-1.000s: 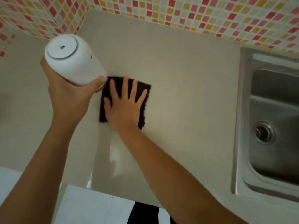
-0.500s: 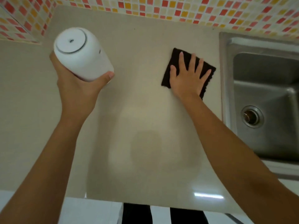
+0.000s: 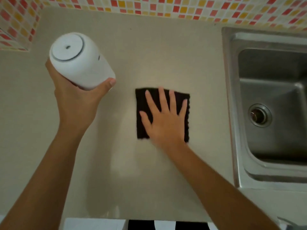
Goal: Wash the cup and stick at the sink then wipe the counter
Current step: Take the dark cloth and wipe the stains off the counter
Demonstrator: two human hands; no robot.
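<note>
Counter-wiping step: right hand [image 3: 166, 120] pressed flat, fingers spread, on a dark cloth [image 3: 142, 130] mid-counter [image 3: 166, 55]; left hand [image 3: 74, 103] gripped the white cup [image 3: 79, 62] held above the counter. Likely next: sweeping unwiped areas

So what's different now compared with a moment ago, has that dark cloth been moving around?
Yes. The right hand, fingers spread flat, slid the dark cloth across the counter: first from beside the cup toward the sink and the tiled wall, then back toward the person. The left hand kept gripping the white cup, lifted off the counter. Nothing was let go.
</note>
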